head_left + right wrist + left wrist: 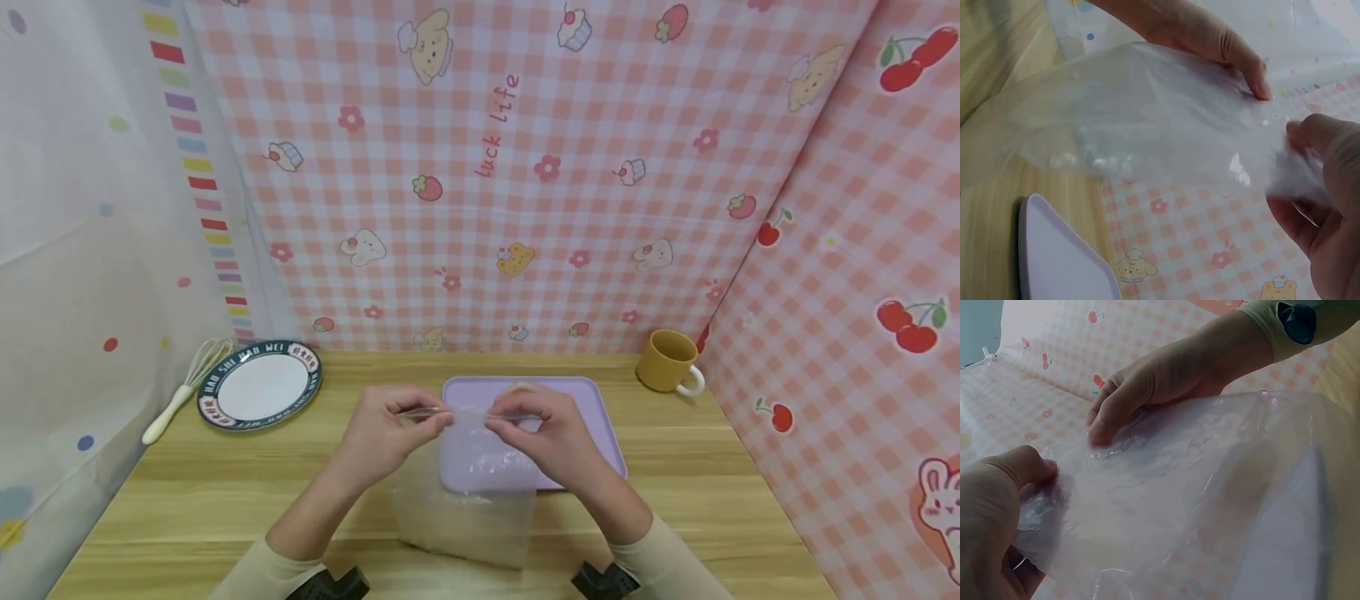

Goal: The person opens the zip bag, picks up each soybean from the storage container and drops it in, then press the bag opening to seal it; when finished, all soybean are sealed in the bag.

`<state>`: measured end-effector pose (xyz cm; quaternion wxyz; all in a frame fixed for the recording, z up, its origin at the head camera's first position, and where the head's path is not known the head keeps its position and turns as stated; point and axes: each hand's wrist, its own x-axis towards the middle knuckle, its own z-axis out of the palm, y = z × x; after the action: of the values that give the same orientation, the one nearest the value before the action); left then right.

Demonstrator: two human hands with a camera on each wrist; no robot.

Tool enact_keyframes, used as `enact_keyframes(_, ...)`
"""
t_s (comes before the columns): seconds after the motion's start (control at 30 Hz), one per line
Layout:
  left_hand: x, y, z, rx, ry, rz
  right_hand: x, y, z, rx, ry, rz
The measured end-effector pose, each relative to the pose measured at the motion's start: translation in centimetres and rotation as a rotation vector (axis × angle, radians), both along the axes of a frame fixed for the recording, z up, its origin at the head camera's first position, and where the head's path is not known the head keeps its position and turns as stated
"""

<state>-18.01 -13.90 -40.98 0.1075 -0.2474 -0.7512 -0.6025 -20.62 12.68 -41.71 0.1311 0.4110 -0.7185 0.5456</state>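
A clear plastic bag (472,517) hangs from both hands over the near part of the table, its top edge stretched between them. My left hand (393,429) pinches the bag's top edge between thumb and fingers. On the other side, my right hand (547,429) pinches the same edge a short gap away. Through the film in the head view I see part of the lilac tray (592,417), which lies behind and beneath the bag. In the left wrist view the bag (1147,487) looks wrinkled and shiny, and I make out nothing inside it.
At the back left a white plate (261,385) with a dark lettered rim lies beside a whisk (183,396). A mustard mug (663,362) with a white handle stands at the back right. Patterned cloth walls (480,217) border the wooden table (697,500).
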Motion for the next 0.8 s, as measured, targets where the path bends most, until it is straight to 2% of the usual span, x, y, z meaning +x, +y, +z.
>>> enact_keyframes(0.07, 0.0, 0.1, -0.1, -0.01, -0.01, -0.003, -0.1, -0.1, 0.0, 0.003, 0.02, -0.005)
enact_keyframes(0.27, -0.2, 0.4, -0.3, -0.026, -0.105, -0.018, 0.0, -0.3, 0.2, 0.016, 0.048, 0.0)
enact_keyframes(0.57, 0.0, 0.9, -0.6, -0.05, -0.053, 0.017, 0.0, -0.8, 0.3, 0.065, 0.091, 0.005)
enact_keyframes(0.8, 0.2, 1.1, -0.3, -0.054, -0.106, 0.001, 0.0, -0.8, 0.2, 0.065, 0.126, 0.005)
